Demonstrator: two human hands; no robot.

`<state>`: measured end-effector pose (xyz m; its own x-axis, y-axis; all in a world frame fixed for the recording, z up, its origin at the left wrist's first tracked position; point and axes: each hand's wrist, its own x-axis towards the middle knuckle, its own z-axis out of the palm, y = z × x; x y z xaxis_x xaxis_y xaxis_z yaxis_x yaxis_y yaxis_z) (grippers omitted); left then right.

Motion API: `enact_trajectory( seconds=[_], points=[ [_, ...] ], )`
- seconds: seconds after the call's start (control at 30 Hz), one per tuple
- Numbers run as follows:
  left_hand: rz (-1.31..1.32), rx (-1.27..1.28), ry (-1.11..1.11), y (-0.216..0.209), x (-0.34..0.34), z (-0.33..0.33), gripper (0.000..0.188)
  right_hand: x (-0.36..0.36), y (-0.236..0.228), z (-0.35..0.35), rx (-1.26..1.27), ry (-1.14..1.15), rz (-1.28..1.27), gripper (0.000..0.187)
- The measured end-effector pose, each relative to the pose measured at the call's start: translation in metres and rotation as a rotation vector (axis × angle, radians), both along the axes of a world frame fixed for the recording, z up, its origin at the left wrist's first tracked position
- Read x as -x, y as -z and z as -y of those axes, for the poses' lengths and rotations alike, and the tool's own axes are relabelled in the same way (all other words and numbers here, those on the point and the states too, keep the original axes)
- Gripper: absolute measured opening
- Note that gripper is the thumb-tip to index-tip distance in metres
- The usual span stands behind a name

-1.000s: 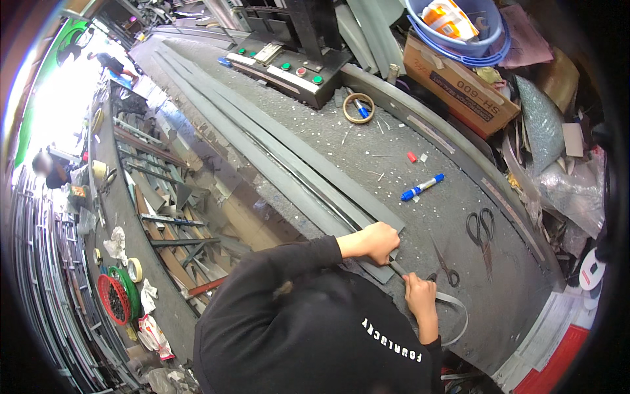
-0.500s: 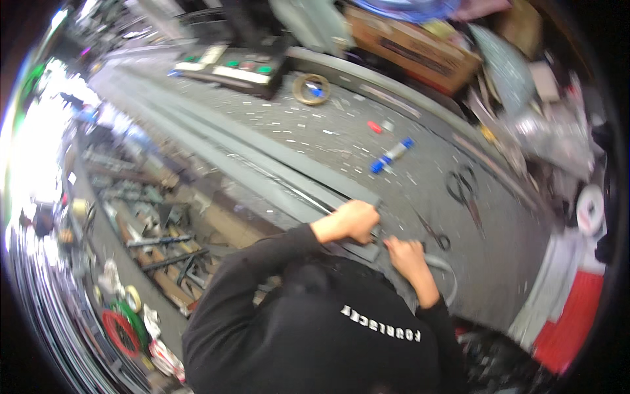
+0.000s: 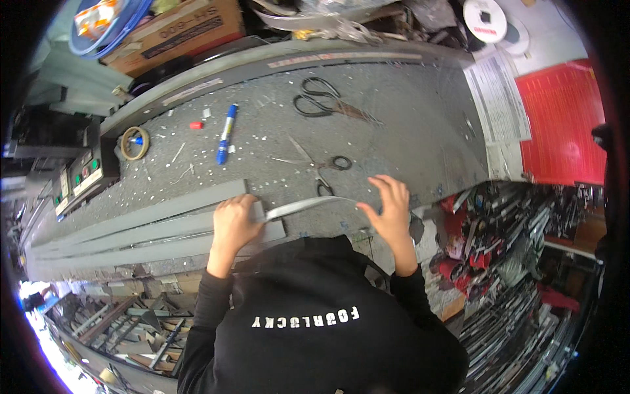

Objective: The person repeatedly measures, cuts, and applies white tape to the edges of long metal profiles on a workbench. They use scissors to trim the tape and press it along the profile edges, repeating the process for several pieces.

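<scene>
My left hand (image 3: 235, 226) is closed around one end of a thin, pale grey flexible strip (image 3: 302, 206), over the right ends of long flat grey bars (image 3: 177, 209). The strip bows rightward from it across the bench front. At its far end my right hand (image 3: 392, 209) is spread, thumb and fingers apart, with the strip's tip close to the thumb; whether they touch I cannot tell. Just beyond the strip lie small scissors (image 3: 320, 165) with parted blades. Farther back are larger black-handled scissors (image 3: 328, 104).
On the grey workbench (image 3: 420, 125) lie a blue marker (image 3: 226, 134), a red cap (image 3: 196, 125), a tape roll (image 3: 125, 146) and pale scraps. A control box (image 3: 82, 177) stands left. Papers (image 3: 502, 98) and a red sheet (image 3: 564, 125) are at right. Metal offcuts (image 3: 138, 331) fill a bin below left.
My view has swung to the right. My hands, close together before, are now well apart with the strip stretching between them, and my right hand has opened.
</scene>
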<state>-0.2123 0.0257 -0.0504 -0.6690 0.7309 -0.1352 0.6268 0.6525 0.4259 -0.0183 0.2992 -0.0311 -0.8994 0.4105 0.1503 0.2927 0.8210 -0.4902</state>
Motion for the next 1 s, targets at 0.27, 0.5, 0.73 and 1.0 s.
enact_trajectory(
  seconds=[0.27,0.5,0.73,1.0],
  points=[
    [0.011,-0.263,0.254,-0.042,-0.023,-0.045,0.039,-0.090,0.058,0.022,0.510,0.219,0.009,0.037],
    [-0.144,-0.313,0.889,0.026,-0.093,-0.118,0.046,-0.131,0.133,0.058,0.473,0.373,0.304,0.035],
    [-0.025,-0.386,0.865,0.048,-0.091,-0.120,0.033,-0.125,0.164,0.101,0.674,0.219,0.278,0.027],
    [0.423,-0.494,0.681,0.022,-0.150,-0.075,0.049,-0.146,0.053,0.049,1.104,0.119,0.084,0.015]
  ],
)
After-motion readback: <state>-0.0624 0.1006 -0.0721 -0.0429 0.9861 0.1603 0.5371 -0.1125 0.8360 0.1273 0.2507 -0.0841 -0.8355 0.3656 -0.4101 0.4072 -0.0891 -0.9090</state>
